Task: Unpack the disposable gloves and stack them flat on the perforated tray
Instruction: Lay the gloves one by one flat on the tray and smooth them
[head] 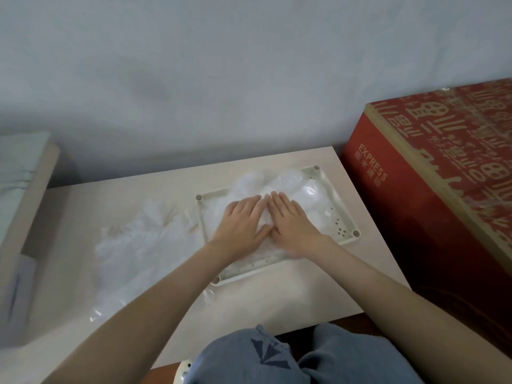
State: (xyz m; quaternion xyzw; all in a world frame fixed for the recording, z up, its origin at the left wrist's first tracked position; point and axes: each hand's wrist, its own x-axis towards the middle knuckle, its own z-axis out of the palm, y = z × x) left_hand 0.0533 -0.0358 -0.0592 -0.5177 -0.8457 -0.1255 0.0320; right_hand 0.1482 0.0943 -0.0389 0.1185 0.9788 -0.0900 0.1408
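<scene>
A cream perforated tray (343, 217) lies on the pale table, right of centre. A layer of clear disposable gloves (293, 184) is spread inside it, crumpled toward the far edge. My left hand (241, 221) and my right hand (291, 220) lie side by side, fingers straight, palms pressing down on the gloves in the tray's middle. A loose heap of more clear gloves (144, 239) sits on the table just left of the tray, with its thin plastic packaging (110, 306) trailing toward the near edge.
A big red cardboard box (432, 176) stands against the table's right side. A wall closes off the back. At the left is a low wooden ledge (33, 195) with folded cloth. My knees in jeans (277, 358) are below the table's front edge.
</scene>
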